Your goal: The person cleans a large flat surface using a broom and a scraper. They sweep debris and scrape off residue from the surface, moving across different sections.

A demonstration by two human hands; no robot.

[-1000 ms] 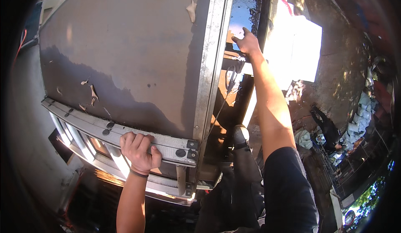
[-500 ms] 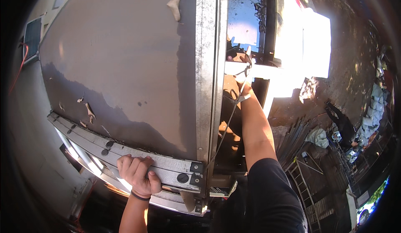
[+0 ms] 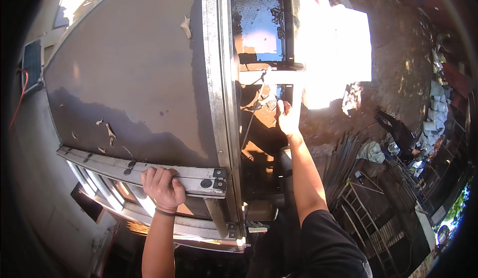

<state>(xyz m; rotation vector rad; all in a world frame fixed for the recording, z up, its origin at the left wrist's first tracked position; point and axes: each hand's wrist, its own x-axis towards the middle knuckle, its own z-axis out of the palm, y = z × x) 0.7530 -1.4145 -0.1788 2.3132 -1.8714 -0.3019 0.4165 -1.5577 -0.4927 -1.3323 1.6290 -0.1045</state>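
While gripping the grey metal crossbar of a large upright panel with the left hand, reaching up with the right hand, closing on a pale bar beside it. Seemingly mid-way: steadying the panel, not yet letting go.

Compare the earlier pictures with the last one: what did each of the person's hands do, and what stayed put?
The right hand came down from high on the frame edge to the pale crossbar beside the grey metal panel. The left hand kept its grip on the metal rail at the panel's lower edge.
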